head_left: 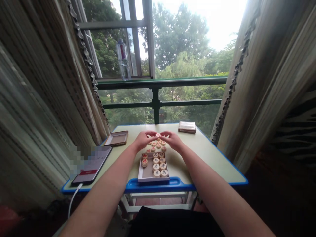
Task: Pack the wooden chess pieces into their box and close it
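Observation:
Between the fingertips of my left hand point(144, 138) and my right hand point(171, 138) is a round Chinese chess piece point(158, 135) with a red character, held above the far half of the table. Both hands are closed on it from either side. Below them lie several loose chess pieces point(158, 145), partly hidden by my fingers. Nearer to me stands an open shallow box point(148, 174). In it, pieces with black characters point(156, 167) fill two columns on the right, and a few red-lettered pieces point(144, 162) sit at the upper left.
The pale table point(204, 158) has a blue edge. A box lid or tray point(117, 138) lies at the left back, and a small closed box point(187, 127) at the right back. A tablet point(95, 164) with a white cable point(74, 199) rests at the left. A bottle point(122, 61) stands by the window.

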A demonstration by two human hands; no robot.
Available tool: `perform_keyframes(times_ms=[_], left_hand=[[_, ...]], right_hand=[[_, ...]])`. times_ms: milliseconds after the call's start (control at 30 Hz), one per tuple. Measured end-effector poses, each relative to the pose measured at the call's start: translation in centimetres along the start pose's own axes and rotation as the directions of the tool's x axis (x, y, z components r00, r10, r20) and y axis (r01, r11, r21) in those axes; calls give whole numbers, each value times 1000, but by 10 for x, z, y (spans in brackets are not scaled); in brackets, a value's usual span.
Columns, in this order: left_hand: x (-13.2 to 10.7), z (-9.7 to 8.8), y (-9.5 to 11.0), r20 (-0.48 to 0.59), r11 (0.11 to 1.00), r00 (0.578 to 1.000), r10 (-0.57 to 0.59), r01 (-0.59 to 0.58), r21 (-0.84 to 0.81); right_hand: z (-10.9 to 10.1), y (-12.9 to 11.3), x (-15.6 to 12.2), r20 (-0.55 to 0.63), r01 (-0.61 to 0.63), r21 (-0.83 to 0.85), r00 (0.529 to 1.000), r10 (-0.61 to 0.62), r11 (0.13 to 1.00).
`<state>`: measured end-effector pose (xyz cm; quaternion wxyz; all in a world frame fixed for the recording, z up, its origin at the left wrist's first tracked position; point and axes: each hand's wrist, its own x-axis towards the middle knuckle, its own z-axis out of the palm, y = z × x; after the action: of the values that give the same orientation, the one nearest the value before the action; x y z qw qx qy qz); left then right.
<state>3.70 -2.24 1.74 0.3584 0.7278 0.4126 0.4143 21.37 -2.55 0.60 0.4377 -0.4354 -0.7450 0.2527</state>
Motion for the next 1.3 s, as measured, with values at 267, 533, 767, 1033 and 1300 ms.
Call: perform_keyframes(times_ms=[267, 533, 767, 1033, 1300], left_hand=[[-59, -17, -3, -217, 979, 970, 112, -71, 189], [-105, -23, -17, -161, 1000, 987, -12, 15, 22], [-119, -25, -14, -91, 996, 993, -78, 74, -55], [-134, -30, -10, -51, 989, 993, -109, 103, -108], [-134, -26, -9, 13, 988, 995, -101, 102, -120]], right_hand=[[24, -31, -6, 154, 115, 20, 981, -117, 993], [47, -56, -49, 156, 303, -299, 951, -266, 905], [50, -57, -76, 53, 312, -402, 946, -319, 861], [48, -71, -84, 52, 321, -406, 943, -329, 855], [52, -81, -89, 86, 332, -462, 940, -331, 822]])
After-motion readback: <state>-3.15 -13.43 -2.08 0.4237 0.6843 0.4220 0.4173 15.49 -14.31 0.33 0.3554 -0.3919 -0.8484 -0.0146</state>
